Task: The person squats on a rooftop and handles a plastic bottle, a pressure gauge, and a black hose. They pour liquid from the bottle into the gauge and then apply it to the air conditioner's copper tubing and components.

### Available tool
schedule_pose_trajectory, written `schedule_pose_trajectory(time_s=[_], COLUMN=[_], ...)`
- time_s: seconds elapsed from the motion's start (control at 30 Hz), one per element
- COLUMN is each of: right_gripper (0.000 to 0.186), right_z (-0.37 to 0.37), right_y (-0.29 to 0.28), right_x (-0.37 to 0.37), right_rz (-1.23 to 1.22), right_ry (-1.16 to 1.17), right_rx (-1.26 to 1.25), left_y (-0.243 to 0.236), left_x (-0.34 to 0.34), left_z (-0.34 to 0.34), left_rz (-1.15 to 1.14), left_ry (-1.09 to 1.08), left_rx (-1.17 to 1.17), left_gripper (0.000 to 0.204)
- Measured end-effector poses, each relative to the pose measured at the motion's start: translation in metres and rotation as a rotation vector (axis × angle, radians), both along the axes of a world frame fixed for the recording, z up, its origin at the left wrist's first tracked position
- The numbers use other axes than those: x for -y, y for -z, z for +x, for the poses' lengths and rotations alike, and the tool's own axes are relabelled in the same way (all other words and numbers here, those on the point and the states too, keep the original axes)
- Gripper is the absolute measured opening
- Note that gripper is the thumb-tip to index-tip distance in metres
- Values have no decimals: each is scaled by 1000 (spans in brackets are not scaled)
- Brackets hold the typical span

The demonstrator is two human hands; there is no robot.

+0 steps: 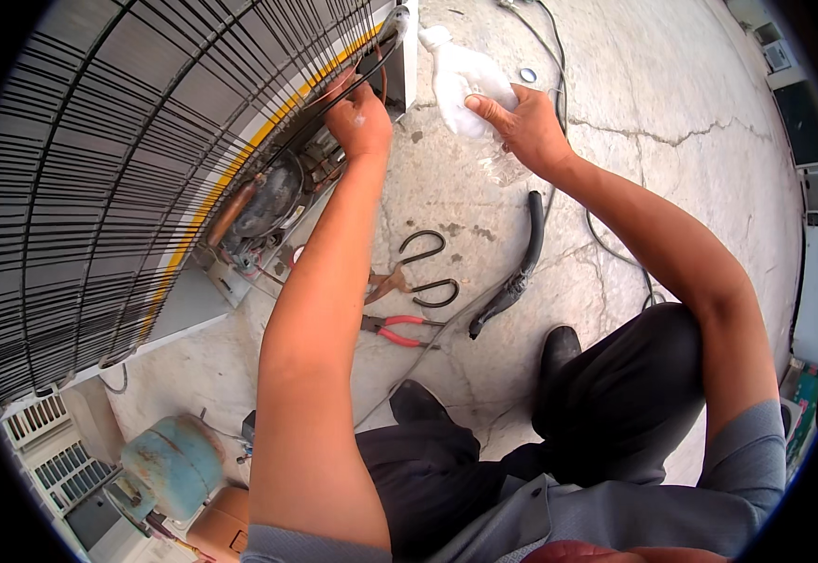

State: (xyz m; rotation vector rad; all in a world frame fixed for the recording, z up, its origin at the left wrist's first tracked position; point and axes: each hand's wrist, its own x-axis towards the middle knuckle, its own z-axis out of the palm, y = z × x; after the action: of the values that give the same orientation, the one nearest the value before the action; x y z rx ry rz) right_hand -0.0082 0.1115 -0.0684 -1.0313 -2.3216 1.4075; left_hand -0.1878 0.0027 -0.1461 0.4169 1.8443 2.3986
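Observation:
At the lower back of a fridge, my left hand is closed around a thin tube by the black condenser grille. Its fingertips are partly hidden, and a white smear marks the back of the hand. To the right, my right hand grips a clear plastic bag with white, foam-like stuff in it, thumb on top. A white patch shows on the tubing above my left hand. Below that hand sits a dark round compressor with copper pipes beside it.
On the cracked concrete floor lie scissors with black loop handles, red-handled pliers and a black foam-like tube. Cables run along the right. A worn blue-green tank stands at lower left. A small round lid lies near the bag.

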Motion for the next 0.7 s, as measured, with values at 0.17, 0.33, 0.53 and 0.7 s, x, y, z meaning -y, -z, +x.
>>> schedule_pose_trajectory(time_s=[0.17,0.33,0.53,0.7], right_gripper=[56,52,56,66], right_z=[20,35,56,75], right_y=[20,19,10,24], right_x=[2,11,10,-4], right_rz=[-80,-25,-97,-19], right_ry=[10,-105,-92,-149], right_rx=[56,89,61,7], left_y=[3,-41,-48,-45], left_x=[30,6,-25,-32], left_z=[27,65,90,101], left_rz=[-175,23,41,73], left_ry=[248,625,668,538], left_rx=[38,298,405,391], left_gripper=[23,29,25,28])
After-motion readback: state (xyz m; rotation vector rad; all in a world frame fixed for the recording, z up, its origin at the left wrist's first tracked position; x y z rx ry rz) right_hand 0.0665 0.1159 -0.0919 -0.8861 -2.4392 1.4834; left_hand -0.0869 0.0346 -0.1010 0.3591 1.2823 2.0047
